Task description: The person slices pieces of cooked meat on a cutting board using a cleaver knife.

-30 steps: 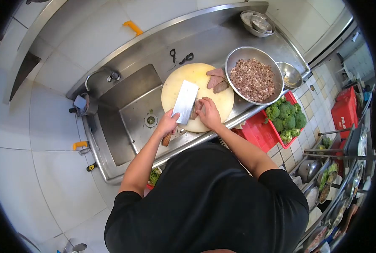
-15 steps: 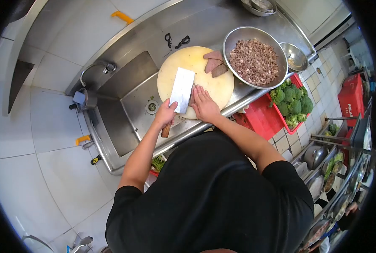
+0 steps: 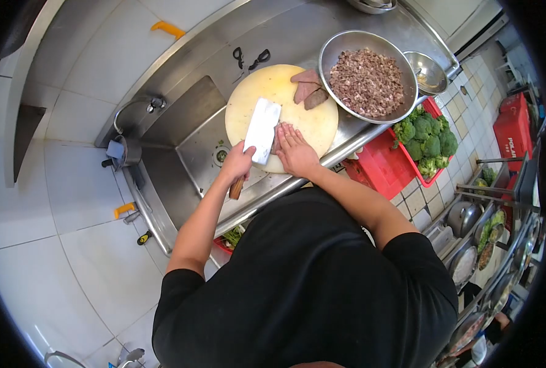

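Cleaver (image 3: 263, 130) in the left hand (image 3: 237, 164), with the fingers closed around it where blade meets wooden handle; from where I stand the broad face shows bright and the handle pokes out on the near side. The right hand (image 3: 297, 152) lies spread, its fingers straight and grasping nothing, over a piece of meat (image 3: 276, 141) on the near half of the round cutting board (image 3: 314, 127). That piece peeks out between hand and blade; I can't tell whether the edge touches it. More meat slices (image 3: 307, 88) rest at the board's far right, just beside a big steel bowl (image 3: 411, 87) of diced meat (image 3: 368, 83). The board sits on the steel bench (image 3: 297, 30), right of the sink (image 3: 190, 165). On the right, below the bench's edge, broccoli (image 3: 429, 138) fills part of a red crate (image 3: 380, 173).
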